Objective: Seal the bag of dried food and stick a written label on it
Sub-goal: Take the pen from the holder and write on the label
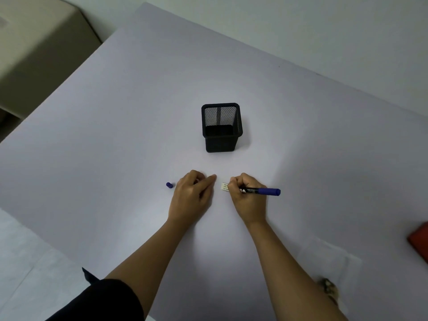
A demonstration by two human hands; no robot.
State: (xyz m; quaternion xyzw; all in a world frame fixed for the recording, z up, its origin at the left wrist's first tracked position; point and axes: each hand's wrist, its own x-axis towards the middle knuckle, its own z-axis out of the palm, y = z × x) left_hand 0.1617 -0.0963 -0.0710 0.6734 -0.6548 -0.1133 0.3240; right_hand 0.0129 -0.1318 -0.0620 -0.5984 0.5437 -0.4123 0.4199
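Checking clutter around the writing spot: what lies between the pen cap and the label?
In the head view, only the left hand rests between the pen cap and the label.

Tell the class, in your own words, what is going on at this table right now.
A person is writing on a small label lying on the table. The right hand holds a blue marker with its tip down at the label, while the left hand rests beside it. The marker's cap lies off to the left. An empty black mesh pen holder stands behind the hands. A clear bag with dried food lies at the lower right; whether it is sealed cannot be told.
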